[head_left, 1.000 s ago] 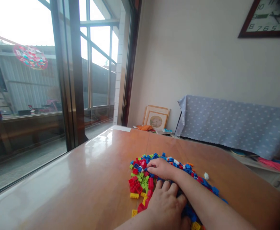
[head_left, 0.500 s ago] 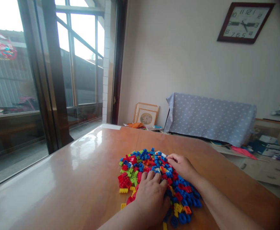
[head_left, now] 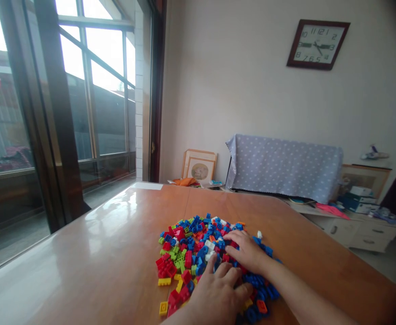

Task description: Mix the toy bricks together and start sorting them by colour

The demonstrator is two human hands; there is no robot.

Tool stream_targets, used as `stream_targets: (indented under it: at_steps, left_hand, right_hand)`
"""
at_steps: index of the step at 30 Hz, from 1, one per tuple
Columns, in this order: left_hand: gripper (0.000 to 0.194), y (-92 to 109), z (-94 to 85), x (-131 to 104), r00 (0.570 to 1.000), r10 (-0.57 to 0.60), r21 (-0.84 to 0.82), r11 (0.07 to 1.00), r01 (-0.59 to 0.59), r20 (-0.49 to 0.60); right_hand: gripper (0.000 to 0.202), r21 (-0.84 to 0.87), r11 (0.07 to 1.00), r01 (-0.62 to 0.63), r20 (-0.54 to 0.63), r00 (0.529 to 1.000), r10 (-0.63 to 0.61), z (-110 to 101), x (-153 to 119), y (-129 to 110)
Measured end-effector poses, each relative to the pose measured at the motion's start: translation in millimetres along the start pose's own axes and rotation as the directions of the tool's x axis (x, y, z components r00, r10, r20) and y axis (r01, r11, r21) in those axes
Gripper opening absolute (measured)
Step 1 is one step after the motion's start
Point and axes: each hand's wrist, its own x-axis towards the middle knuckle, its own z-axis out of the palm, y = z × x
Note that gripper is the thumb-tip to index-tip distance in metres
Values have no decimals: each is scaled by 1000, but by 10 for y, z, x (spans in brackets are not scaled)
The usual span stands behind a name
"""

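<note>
A heap of toy building bricks (head_left: 180, 253) in blue, red, green, yellow, orange and white lies on the wooden table (head_left: 92, 275). Over the near part of the heap, my left hand (head_left: 220, 289) rests with its fingers apart, the index finger reaching toward some white bricks (head_left: 210, 247). My right hand (head_left: 247, 253) lies on the heap's right side, fingers stretched out among blue and red bricks. Neither hand shows a brick in its grasp, though both cover part of the heap. A yellow brick (head_left: 164, 281) sits at the heap's left edge.
Beyond the table stand a cloth-covered object (head_left: 282, 167), framed pictures (head_left: 199, 169) and a white cabinet (head_left: 370, 237). A clock (head_left: 319, 44) hangs on the wall. Glass doors (head_left: 92, 104) run along the left.
My right hand has moved from the heap's far right edge inward and nearer. My left hand has shifted toward me, uncovering white and blue bricks. The camera view has turned slightly right.
</note>
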Motion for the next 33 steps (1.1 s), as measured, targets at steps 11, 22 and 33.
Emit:
stream_targets:
  at_steps: [11,22,33]
  left_hand:
    - [39,-40,121,42,995,99,-3,995,-99,7]
    - [34,98,-261,-11,992,-122,-23,992,122,-32]
    - [38,58,-181,56,945,-316,20,948,318,-87]
  right_hand:
    - [36,179,963,202,61,975,-216,179,359,-314]
    - [38,80,995,63,-4,998,-63,-251,-60,9]
    - [63,0,980,-197,-203,960,193,-356,-1167,308]
